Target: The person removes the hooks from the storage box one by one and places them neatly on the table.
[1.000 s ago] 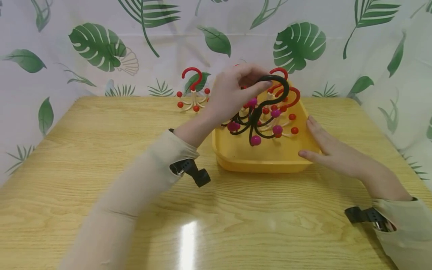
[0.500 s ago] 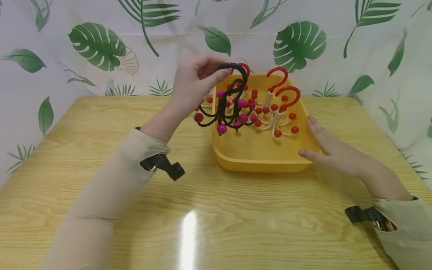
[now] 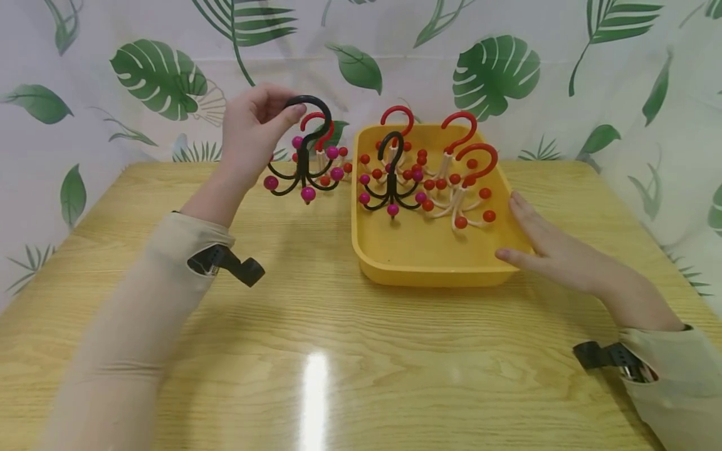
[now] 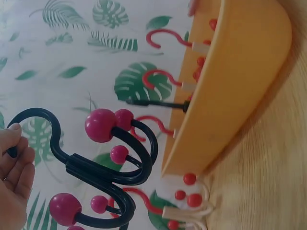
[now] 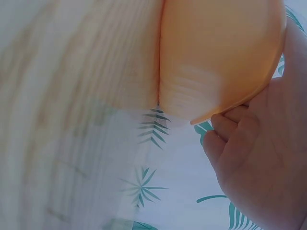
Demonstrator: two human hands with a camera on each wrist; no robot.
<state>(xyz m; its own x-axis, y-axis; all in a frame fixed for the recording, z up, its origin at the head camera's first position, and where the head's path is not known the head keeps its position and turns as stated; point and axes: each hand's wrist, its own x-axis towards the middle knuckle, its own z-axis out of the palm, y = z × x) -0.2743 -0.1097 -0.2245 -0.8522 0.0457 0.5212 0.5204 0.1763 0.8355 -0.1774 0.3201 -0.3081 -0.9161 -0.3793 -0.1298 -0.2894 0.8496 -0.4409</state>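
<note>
My left hand (image 3: 248, 138) pinches the curved top of a black multi-arm hook hanger (image 3: 303, 163) with magenta ball tips. In the head view it hangs upright above the table, left of the yellow plastic basin (image 3: 434, 275). The left wrist view shows the black hanger (image 4: 91, 167) at the fingertips of my left hand (image 4: 17, 177). My right hand (image 3: 558, 257) rests on the basin's right rim, fingers extended along it. Inside the basin stand another black hanger (image 3: 392, 181) and several cream hangers with red hooks and red balls, such as the nearest red-hooked hanger (image 3: 459, 200).
One more red-hooked cream hanger (image 3: 321, 156) stands on the table left of the basin, partly hidden behind the held one; the left wrist view shows its cream arms (image 4: 187, 213). The wood-grain table (image 3: 361, 357) meets a leaf-printed wall covering (image 3: 417, 69) at the back.
My left hand has carried the black hanger out from over the basin, leftward, to the table's left-back area. The right hand has stayed on the rim.
</note>
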